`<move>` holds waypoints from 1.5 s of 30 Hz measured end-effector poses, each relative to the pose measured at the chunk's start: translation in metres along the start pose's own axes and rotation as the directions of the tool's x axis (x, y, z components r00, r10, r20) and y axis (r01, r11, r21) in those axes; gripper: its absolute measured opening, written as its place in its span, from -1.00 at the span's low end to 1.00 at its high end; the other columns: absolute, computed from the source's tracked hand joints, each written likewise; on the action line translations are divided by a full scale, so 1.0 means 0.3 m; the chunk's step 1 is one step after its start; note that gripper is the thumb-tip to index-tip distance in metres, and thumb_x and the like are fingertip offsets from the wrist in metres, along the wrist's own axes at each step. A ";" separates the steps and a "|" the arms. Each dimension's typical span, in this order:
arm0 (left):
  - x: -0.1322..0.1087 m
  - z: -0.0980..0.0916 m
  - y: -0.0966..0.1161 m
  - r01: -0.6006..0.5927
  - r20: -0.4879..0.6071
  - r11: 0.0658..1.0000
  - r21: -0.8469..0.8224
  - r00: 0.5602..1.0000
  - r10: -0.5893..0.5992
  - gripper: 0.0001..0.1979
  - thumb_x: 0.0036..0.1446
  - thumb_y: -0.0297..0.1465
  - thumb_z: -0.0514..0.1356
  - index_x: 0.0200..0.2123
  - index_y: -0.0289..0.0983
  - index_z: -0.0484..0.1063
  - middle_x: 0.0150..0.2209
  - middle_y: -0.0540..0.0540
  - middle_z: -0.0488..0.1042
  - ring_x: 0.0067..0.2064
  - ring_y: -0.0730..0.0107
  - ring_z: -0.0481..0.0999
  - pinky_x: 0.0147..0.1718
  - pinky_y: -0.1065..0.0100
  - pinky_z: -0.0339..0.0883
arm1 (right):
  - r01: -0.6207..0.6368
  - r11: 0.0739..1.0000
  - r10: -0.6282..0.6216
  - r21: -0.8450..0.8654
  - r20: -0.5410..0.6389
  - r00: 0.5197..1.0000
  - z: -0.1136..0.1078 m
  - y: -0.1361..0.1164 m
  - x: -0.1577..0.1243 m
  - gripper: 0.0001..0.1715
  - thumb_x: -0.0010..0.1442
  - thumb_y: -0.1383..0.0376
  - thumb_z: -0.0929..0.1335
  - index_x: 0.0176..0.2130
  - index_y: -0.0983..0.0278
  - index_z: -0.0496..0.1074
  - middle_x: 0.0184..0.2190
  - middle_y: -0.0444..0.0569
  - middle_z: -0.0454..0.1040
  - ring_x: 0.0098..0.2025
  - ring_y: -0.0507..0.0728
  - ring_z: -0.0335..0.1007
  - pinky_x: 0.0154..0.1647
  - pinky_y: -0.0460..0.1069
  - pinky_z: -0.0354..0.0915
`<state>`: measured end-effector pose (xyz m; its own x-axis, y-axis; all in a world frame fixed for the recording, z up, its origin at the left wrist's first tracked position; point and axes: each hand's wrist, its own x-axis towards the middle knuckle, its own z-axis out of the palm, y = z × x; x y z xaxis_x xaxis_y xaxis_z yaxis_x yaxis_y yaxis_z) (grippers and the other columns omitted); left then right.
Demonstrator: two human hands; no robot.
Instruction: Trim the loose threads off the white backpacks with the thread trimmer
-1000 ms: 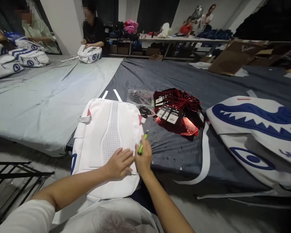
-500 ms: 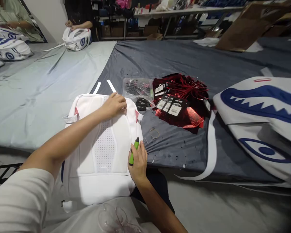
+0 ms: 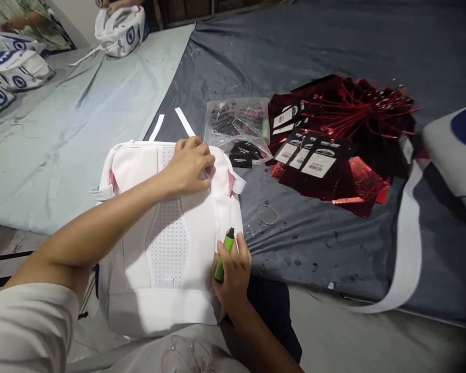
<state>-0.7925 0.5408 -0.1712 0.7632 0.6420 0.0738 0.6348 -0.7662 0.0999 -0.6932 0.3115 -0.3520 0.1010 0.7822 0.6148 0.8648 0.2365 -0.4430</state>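
Note:
A white backpack (image 3: 202, 223) lies with its padded back panel facing up, against my body at the table edge. My left hand (image 3: 190, 166) is on its upper part, fingers bent and closed on the fabric near the top edge; the fingertips are partly hidden. At the bag's right side, my right hand (image 3: 235, 267) grips a green marker (image 3: 224, 255) with black ends, its upper end pointing away from me. Two white straps (image 3: 184, 122) stick out beyond the bag's top. A strip of perforated mesh (image 3: 168, 243) runs down the panel's middle.
Right of the bag lie a clear plastic bag (image 3: 236, 116), black hang tags (image 3: 320, 163) on red foil with red cords, and a rubber band (image 3: 267, 214). Another backpack (image 3: 446, 145) sits far right, its white strap (image 3: 407, 254) curving down. Across the table, people handle similar backpacks (image 3: 120, 33).
The view has tilted down and turned, so the tags look nearer and the right-hand backpack has mostly left the frame. Both hands keep nearly the same places on the bag.

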 end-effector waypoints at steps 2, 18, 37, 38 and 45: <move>0.009 -0.005 -0.010 -0.013 0.024 0.999 -0.032 1.000 0.014 -0.89 0.08 -0.39 0.21 -0.32 -0.28 0.51 -0.18 -0.15 0.43 0.15 -0.07 0.19 0.11 -0.12 0.05 | 0.004 1.000 -0.004 0.003 -0.007 1.000 0.003 0.003 -0.002 -0.54 0.27 0.47 0.26 0.15 0.29 0.27 0.13 0.29 0.32 0.36 0.49 0.01 0.17 0.38 0.19; -0.042 -0.008 0.006 -0.250 0.083 0.964 0.091 0.966 0.243 -0.67 0.16 -0.10 0.21 -0.17 -0.22 0.52 -0.11 -0.14 0.45 0.25 -0.13 0.15 0.29 -0.31 -0.20 | -0.051 0.993 0.055 0.103 -0.035 0.998 -0.009 -0.006 0.022 -0.55 0.26 0.48 0.30 0.12 0.24 0.27 0.15 0.23 0.37 0.35 0.40 0.07 0.16 0.35 0.23; -0.223 0.266 0.016 -0.447 -0.660 0.890 -0.085 0.695 0.285 -0.74 0.30 -0.30 -0.10 -0.39 -0.19 0.28 -0.41 -0.01 0.42 -0.15 0.27 0.40 0.22 -0.05 0.09 | -0.503 0.674 0.550 0.541 0.087 0.831 -0.120 -0.051 0.391 -0.77 0.20 0.18 0.39 -0.39 0.28 0.39 -0.64 -0.21 0.35 -0.65 -0.02 0.23 -0.63 -0.10 0.18; -0.222 0.268 0.014 -0.448 -0.668 0.890 -0.088 0.689 0.281 -0.71 0.32 -0.28 -0.12 -0.40 -0.19 0.27 -0.41 0.00 0.42 -0.16 0.28 0.40 0.23 -0.04 0.10 | -0.502 0.700 0.538 0.508 0.088 0.838 -0.112 -0.050 0.404 -0.76 0.20 0.20 0.38 -0.43 0.28 0.39 -0.65 -0.21 0.35 -0.66 -0.02 0.21 -0.64 -0.10 0.16; -0.220 0.283 -0.003 -0.455 -0.699 0.882 -0.119 0.670 0.251 -0.64 0.36 -0.24 -0.17 -0.42 -0.18 0.27 -0.44 0.01 0.41 -0.16 0.31 0.40 0.26 0.00 0.10 | -0.412 0.829 0.406 0.379 0.099 0.908 -0.094 -0.034 0.435 -0.76 0.22 0.22 0.36 -0.46 0.27 0.38 -0.62 -0.18 0.38 -0.65 -0.02 0.23 -0.58 -0.09 0.22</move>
<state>-0.8331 0.4966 -0.2605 0.5865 0.2581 0.7677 0.1983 -0.9648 0.1729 -0.6749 0.3949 -0.2490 0.3943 0.8638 0.3137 0.4884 0.0922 -0.8677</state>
